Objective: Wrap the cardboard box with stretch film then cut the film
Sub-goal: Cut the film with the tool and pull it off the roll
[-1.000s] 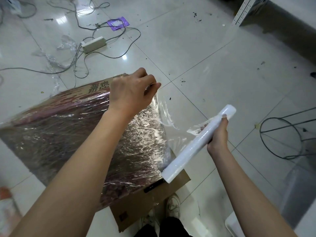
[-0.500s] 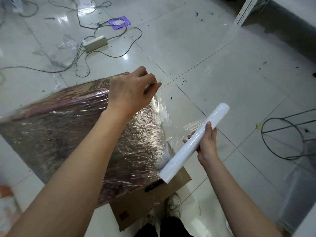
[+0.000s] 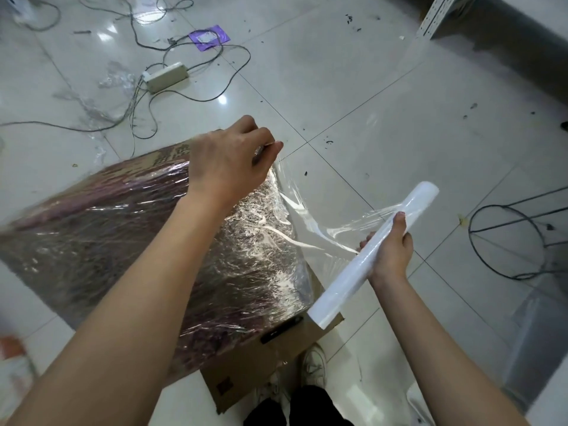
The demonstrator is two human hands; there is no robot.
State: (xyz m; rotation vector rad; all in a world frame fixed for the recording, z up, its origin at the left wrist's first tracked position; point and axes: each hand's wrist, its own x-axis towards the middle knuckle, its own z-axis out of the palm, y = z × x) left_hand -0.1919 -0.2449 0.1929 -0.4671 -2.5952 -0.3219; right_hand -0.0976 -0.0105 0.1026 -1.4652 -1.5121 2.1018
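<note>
The box (image 3: 147,241) lies on the floor (image 3: 384,96) by my feet, its top and side already covered in film (image 3: 310,222). I think wrapping is nearly done and cutting comes next. My left hand (image 3: 229,161) rests at the box's far corner, fingers curled on something thin; I cannot tell what. My right hand (image 3: 388,250) grips the roll (image 3: 373,256) just off the box's right edge. Next I must pull the film tight, then cut it.
</note>
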